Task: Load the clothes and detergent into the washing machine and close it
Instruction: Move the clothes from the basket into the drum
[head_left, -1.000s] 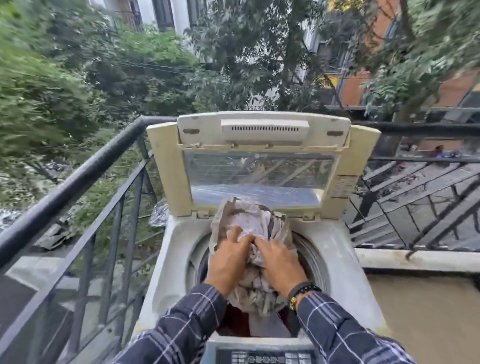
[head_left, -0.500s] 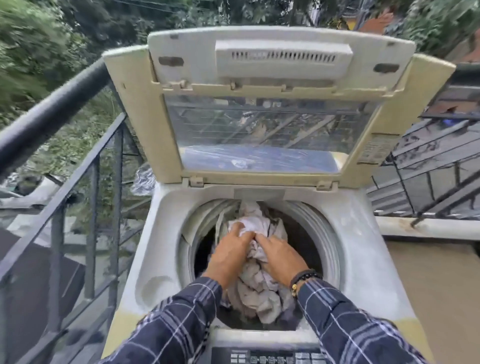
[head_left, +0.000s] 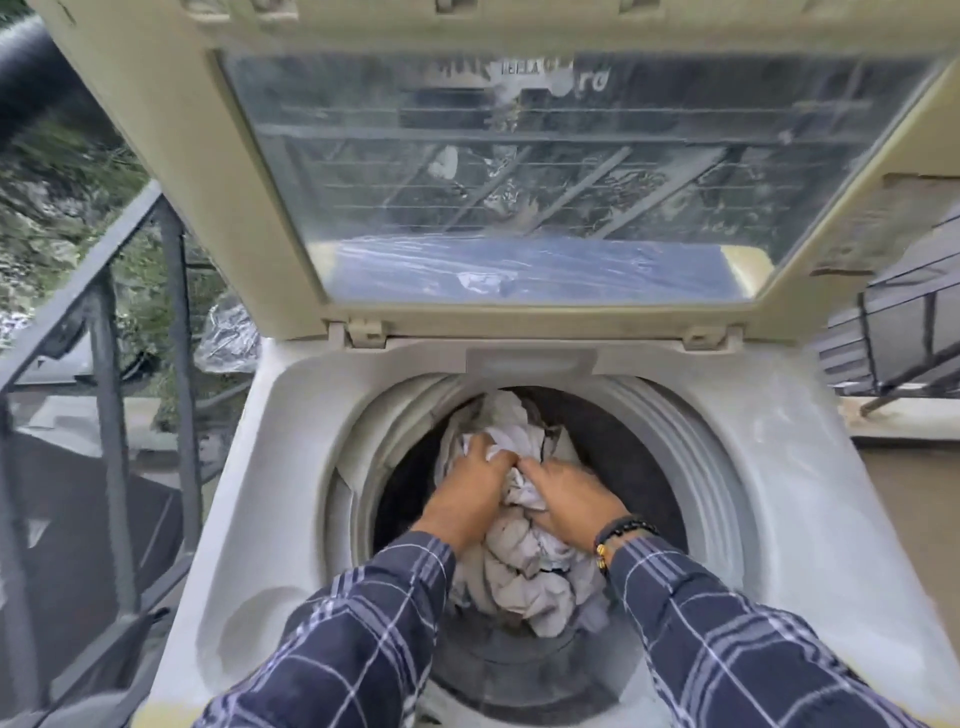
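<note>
A white top-loading washing machine (head_left: 291, 467) fills the head view, its lid (head_left: 171, 171) standing upright with a clear window. A bundle of pale grey-white clothes (head_left: 524, 571) sits inside the round drum opening (head_left: 691, 467). My left hand (head_left: 470, 496) and my right hand (head_left: 569, 501) are side by side down in the drum, both gripping the top of the bundle. A beaded bracelet is on my right wrist. No detergent is in sight.
A dark metal balcony railing (head_left: 104, 332) runs close along the machine's left side, with crumpled clear plastic (head_left: 228, 338) behind it. More railing (head_left: 893, 332) and a low ledge lie to the right. The raised lid stands close in front of my head.
My hands have pushed the bundle from above the rim down into the drum. The camera has leaned in and down, so the machine looks much larger.
</note>
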